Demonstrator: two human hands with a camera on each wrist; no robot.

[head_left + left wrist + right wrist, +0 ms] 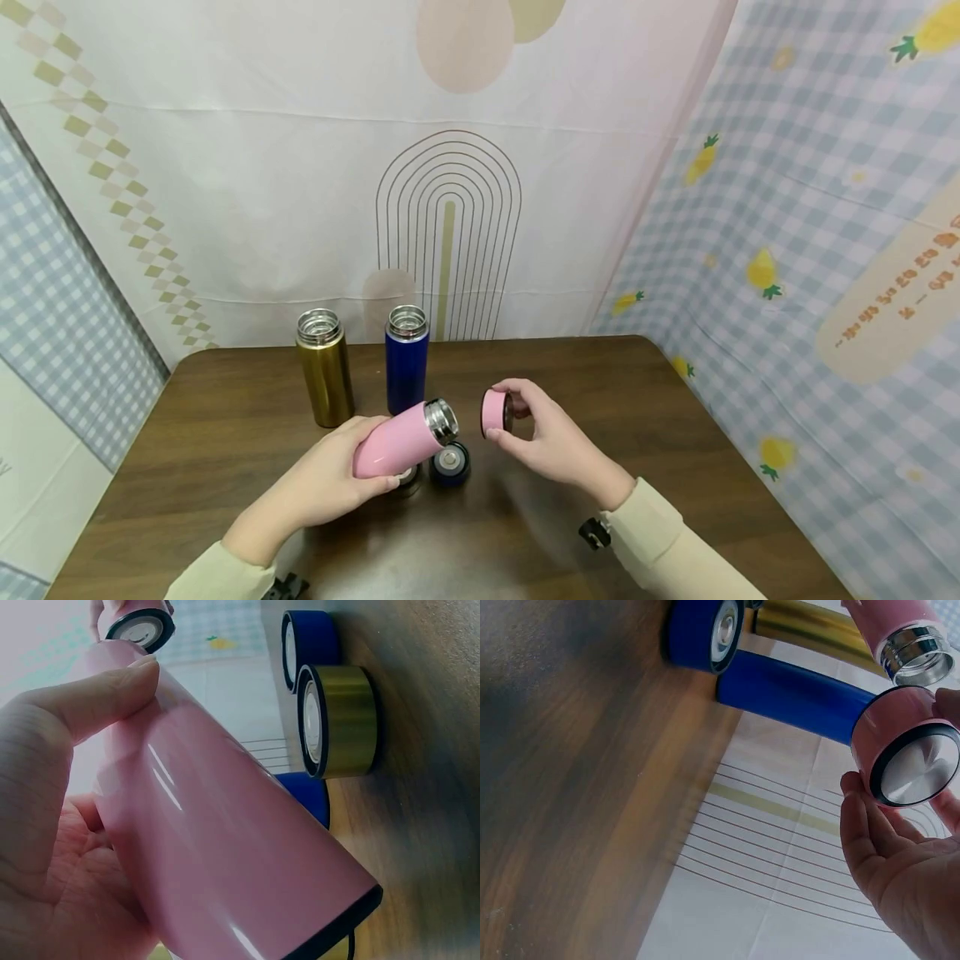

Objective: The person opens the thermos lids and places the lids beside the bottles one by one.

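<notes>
A pink thermos bottle (pixel 396 442) lies tilted in my left hand (pixel 330 479), its uncovered steel mouth (pixel 441 421) pointing up and to the right. The left wrist view shows the thumb laid across the pink body (pixel 202 817) and the dark base ring low in the picture. My right hand (pixel 551 437) pinches a pink lid (pixel 495 412) by its rim, a short gap from the bottle's mouth. In the right wrist view the lid's silver disc (pixel 921 771) faces the camera.
Upright behind my left hand stand a gold bottle (pixel 326 379) and a blue bottle (pixel 407 367), both without lids. On the wooden table (pixel 600 392) lie a blue lid (pixel 450 465) and a gold lid (pixel 349 721), partly hidden by the pink bottle in the head view.
</notes>
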